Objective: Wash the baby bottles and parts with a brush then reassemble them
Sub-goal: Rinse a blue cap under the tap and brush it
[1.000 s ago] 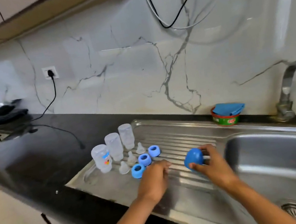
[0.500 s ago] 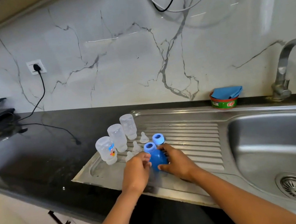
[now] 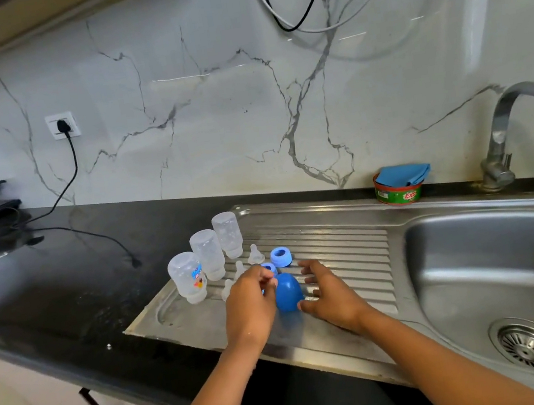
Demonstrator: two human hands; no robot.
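Near the front edge of the draining board (image 3: 337,243), a blue dome cap (image 3: 287,292) stands upright between both hands. The right hand (image 3: 330,294) has its fingers spread, thumb at the cap's base. The left hand (image 3: 250,305) has its fingers curled; I cannot tell whether they pinch anything. 3 bottles (image 3: 208,259) stand inverted along the left edge.

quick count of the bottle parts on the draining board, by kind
clear bottles: 3
clear teats: 3
blue rings: 2 in view
blue dome cap: 1
total: 9 in view; the left hand may hide more
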